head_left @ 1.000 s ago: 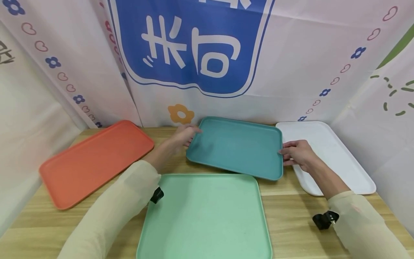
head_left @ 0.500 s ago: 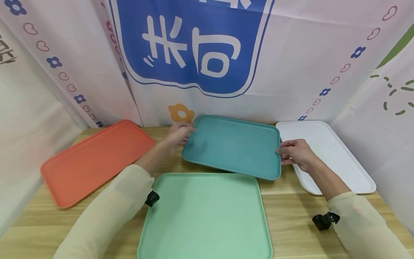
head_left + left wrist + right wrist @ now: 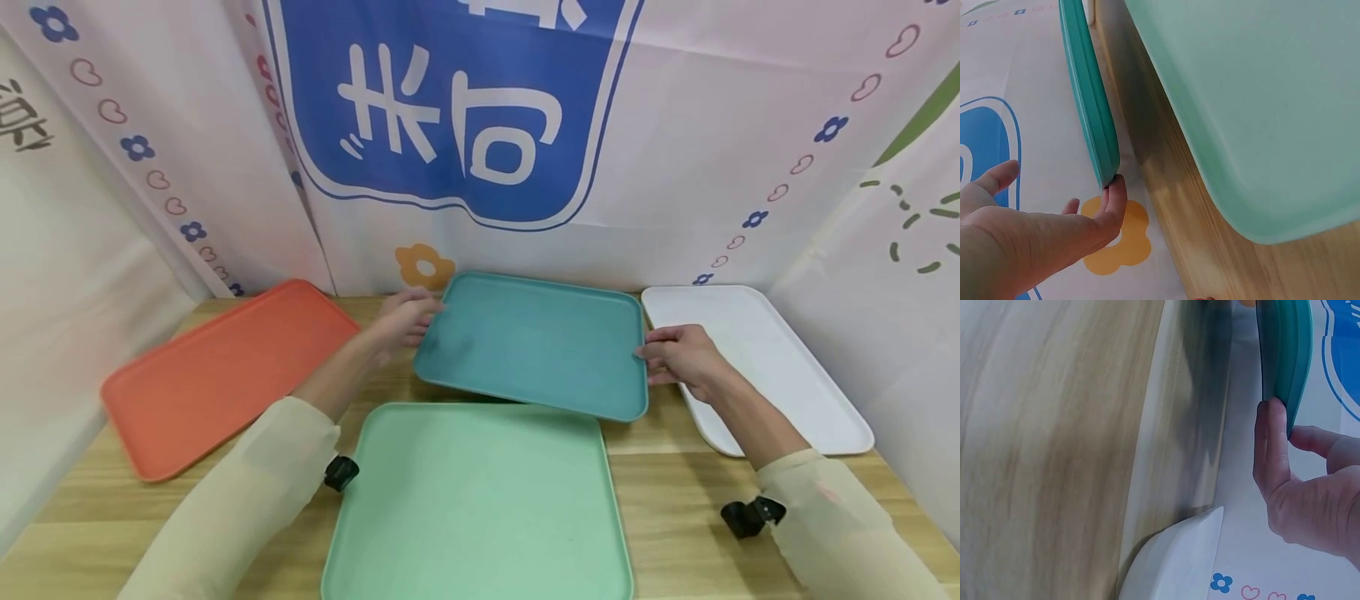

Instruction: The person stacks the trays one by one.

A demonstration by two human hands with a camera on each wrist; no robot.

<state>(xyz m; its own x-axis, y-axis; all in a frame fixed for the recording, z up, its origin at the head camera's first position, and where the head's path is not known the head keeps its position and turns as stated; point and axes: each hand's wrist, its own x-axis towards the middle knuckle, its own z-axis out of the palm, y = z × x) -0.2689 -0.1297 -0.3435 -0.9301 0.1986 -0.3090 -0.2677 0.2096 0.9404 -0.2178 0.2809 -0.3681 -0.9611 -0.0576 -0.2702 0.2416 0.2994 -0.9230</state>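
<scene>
Taking the teal tray (image 3: pixel 536 346) as the middle of my clock in the head view, I see it held up above the wooden table (image 3: pixel 675 500), slightly skewed. Its near edge covers part of the far rim of the pale green tray (image 3: pixel 480 500), which lies at 6 o'clock; I cannot tell whether the two touch.

My right hand (image 3: pixel 686 358) is at 3 o'clock, narrow on the rim: the right wrist view gives me the thumb above and fingers beneath, pinching the teal edge. My left hand (image 3: pixel 405 318) is between 9 and 10, wider; on the left wrist feed its thumb stands off the tray while fingertips touch that end from below.

Further out at 3, past the right hand, the white tray (image 3: pixel 772 367) lies on the table. The orange-red tray (image 3: pixel 232 375) lies at 9, set at an angle. Each cream sleeve (image 3: pixel 240 492) has a small black device (image 3: pixel 342 473) near its cuff. On the cloth backdrop (image 3: pixel 712 125), an orange flower (image 3: pixel 408 262) shows at 10 and a big blue panel (image 3: pixel 442 179) toward 11.
</scene>
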